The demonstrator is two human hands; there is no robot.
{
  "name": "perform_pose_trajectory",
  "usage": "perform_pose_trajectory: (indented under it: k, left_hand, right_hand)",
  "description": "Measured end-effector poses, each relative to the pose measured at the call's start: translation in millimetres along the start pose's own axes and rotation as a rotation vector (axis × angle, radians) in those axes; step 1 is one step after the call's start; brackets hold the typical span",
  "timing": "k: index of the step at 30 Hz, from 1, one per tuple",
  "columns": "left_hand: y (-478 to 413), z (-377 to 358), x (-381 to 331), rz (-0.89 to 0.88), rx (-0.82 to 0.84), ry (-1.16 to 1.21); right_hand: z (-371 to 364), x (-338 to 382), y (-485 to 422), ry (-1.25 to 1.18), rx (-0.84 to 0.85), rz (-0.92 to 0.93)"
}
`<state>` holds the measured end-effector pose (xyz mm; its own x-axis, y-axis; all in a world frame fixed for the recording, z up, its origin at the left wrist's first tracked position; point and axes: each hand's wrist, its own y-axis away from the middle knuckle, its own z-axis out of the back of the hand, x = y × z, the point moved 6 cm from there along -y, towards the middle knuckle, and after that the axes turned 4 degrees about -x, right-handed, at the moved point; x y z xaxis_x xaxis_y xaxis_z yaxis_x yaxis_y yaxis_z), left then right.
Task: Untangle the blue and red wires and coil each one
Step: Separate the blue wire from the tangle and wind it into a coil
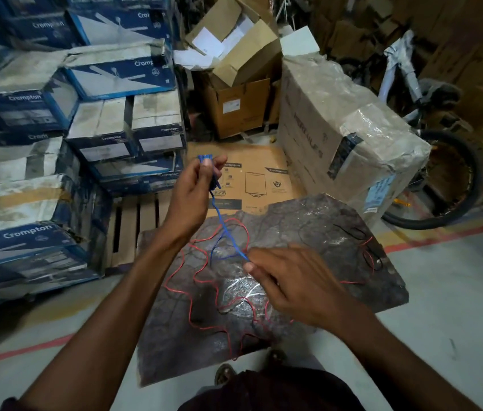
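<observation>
A crowded storeroom is seen from above, where stacked fan cartons (56,120) on the left, a plastic-wrapped box (350,137) on the right and a flattened cardboard sheet (252,173) behind hem in a dark, mottled slab (323,226) used as a work surface. The slab's front and right edges give onto bare concrete floor (456,307), where the freest room for movement is judged to lie. The red wire (193,304) is spread in loose loops over the slab's middle, uncoiled, with a strand trailing toward the right edge. The blue wire (227,232) is drawn taut between the two hands, a remaining loop of it lying crossed over the red near the slab's centre. A small bundle of blue turns is gripped in the raised left hand (193,191), closed around it between thumb and fingers. The running length is pinched at the fingertips of the right hand (290,283), otherwise loosely curled. The blue coil is judged partly wound; the last crossing and the whole red coil are left to be done.
</observation>
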<state>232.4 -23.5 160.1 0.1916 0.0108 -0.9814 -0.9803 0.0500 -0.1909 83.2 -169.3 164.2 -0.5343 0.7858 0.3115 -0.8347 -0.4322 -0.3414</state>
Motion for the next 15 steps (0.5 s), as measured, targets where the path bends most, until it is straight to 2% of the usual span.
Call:
perform_pose_trajectory:
  k: [4, 6, 9, 15]
  left_hand:
    - [12, -3, 0, -0.23, 0.101, -0.453]
    - [17, -6, 3, -0.259, 0.141, -0.534]
    - [24, -7, -4, -0.256, 0.202, -0.464]
    - [44, -12, 0, 0.02, 0.395, -0.184]
  right_hand:
    - [38, -2, -32, 0.074, -0.134, 0.131]
    - [53, -10, -47, 0.082, -0.206, 0.136]
    - [68, -29, -66, 0.051, -0.297, 0.09]
    - [73, -80, -93, -0.258, -0.462, -0.171]
